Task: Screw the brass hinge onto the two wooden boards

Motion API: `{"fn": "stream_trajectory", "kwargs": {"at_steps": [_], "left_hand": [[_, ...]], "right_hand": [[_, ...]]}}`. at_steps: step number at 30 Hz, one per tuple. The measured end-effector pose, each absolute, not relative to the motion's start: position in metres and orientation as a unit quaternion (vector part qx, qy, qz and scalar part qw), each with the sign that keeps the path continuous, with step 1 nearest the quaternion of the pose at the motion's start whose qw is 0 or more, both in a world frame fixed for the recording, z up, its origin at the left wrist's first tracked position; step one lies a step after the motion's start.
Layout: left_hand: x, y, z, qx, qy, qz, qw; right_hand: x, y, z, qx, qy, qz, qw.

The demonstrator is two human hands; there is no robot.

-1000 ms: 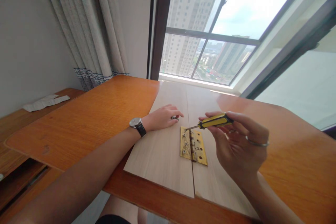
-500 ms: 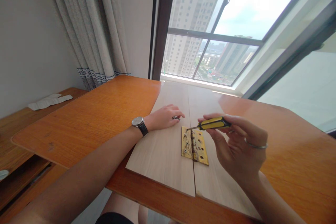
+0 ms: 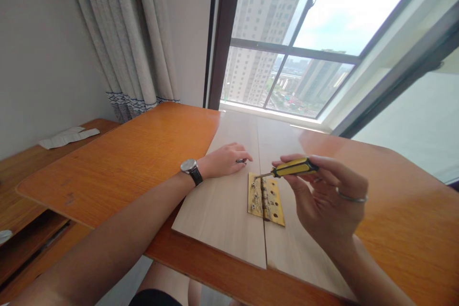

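My right hand point(image 3: 328, 201) pinches a yellow-and-black screwdriver point(image 3: 294, 168), its thin metal shaft angled down to the upper left corner of a brass door hinge point(image 3: 265, 199). The tip meets the hinge's left leaf, at or near a screw hole. The scuffed hinge lies flat across the seam between two pale wood boards point(image 3: 218, 201). My left hand point(image 3: 222, 160) rests curled on the left board just above the hinge. A small metal piece point(image 3: 241, 160) shows at its fingers, too small to tell whether it is a screw or a ring.
The boards lie on an orange wooden table point(image 3: 107, 172), with a lower wooden shelf point(image 3: 25, 191) at the left holding a white paper strip point(image 3: 68, 137). A grey curtain point(image 3: 125, 33) hangs behind, beside a tall window point(image 3: 287, 43) overlooking high-rise buildings.
The view has tilted slightly. My hands have barely moved, and the screwdriver tip stays at the hinge's upper left corner.
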State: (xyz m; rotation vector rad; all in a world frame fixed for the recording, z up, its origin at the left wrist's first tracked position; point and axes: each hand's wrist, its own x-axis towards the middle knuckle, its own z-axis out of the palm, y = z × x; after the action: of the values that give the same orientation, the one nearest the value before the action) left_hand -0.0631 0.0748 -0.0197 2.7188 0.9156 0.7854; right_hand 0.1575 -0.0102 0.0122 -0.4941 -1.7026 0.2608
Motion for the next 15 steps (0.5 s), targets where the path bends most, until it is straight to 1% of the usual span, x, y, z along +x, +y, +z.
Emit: {"fn": "stream_trajectory", "kwargs": {"at_steps": [15], "left_hand": [[-0.0630,0.0747,-0.0196,0.909,0.306,0.268,0.089]], "right_hand": [[0.1594,-0.0105,0.0106,-0.228,-0.742,0.120,0.619]]}}
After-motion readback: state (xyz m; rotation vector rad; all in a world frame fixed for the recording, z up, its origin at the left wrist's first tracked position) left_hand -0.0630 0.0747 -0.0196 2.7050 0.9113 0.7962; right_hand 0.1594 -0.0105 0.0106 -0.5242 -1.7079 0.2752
